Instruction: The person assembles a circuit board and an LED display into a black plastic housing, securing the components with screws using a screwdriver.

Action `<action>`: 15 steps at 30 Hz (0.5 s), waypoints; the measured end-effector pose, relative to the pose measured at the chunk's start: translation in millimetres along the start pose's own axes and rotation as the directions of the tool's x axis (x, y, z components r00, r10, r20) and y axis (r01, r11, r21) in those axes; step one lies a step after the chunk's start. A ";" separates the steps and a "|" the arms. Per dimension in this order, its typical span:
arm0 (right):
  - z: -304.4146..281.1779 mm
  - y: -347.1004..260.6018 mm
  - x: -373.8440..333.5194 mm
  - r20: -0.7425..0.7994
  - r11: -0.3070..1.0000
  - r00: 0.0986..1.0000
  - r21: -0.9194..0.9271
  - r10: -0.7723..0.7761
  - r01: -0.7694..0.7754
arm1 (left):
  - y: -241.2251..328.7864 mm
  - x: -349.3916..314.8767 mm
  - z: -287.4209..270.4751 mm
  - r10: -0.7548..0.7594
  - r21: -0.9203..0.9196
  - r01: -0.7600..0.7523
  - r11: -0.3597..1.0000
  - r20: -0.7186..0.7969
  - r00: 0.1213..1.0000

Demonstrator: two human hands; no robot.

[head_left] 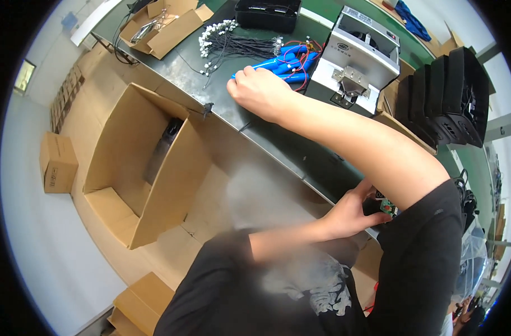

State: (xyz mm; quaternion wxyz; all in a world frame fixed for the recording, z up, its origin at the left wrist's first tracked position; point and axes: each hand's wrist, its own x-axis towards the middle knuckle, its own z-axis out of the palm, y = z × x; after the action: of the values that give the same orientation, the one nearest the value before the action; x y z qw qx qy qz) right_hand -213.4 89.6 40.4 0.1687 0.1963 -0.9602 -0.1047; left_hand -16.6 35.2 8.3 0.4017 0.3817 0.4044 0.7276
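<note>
My right hand (258,92) reaches across to the far side of the bench, fingers curled closed at the end of a blue cylindrical battery pack (286,59). Its fingertips are partly hidden, with a bit of blue showing beside them. More blue packs with thin red wires lie just right of it. Down at the bench's near edge, my left hand (353,215) is closed around a small part with a green circuit board (388,208). My right upper arm and sleeve cover much of that part.
Black cables with white connectors (216,39) lie behind my right hand, near a black tray (268,14). A grey metal machine (353,53) stands to the right, then stacked black housings (449,95). A large open carton (135,168) stands left of the bench; a smaller carton (163,28) sits on it.
</note>
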 end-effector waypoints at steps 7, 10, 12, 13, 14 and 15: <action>-1.5 -3.1 7.5 0.053 0.989 0.988 0.009 0.145 -0.146 | -5.7 -2.8 -2.5 0.016 0.092 -0.013 0.996 -0.025 1.000; -16.1 -3.5 8.5 0.057 0.989 0.988 0.019 0.146 -0.148 | -5.3 -3.4 -2.7 0.035 0.105 -0.033 0.994 -0.026 0.999; -30.4 3.1 9.2 -0.015 0.985 0.987 0.054 0.163 -0.162 | -8.2 -1.6 -1.7 0.059 0.059 -0.057 0.997 -0.028 0.998; -42.4 5.4 11.3 -0.061 0.983 0.984 0.094 0.167 -0.161 | -9.1 -1.6 -1.5 0.079 0.016 -0.078 0.997 -0.047 0.996; -55.8 9.9 11.7 -0.069 0.982 0.983 0.088 0.171 -0.165 | -8.2 -1.8 -1.3 0.083 0.018 -0.082 0.996 -0.053 0.995; -66.8 16.4 13.0 -0.113 0.966 0.964 0.117 0.242 -0.229 | -6.5 -1.3 0.3 0.084 -0.035 -0.086 0.996 -0.056 0.995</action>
State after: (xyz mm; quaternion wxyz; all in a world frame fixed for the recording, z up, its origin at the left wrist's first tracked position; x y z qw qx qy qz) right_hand -205.9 90.0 110.0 0.2303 0.0951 -0.9682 -0.0217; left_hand -14.1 36.4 2.4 0.3662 0.3710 0.3848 0.7617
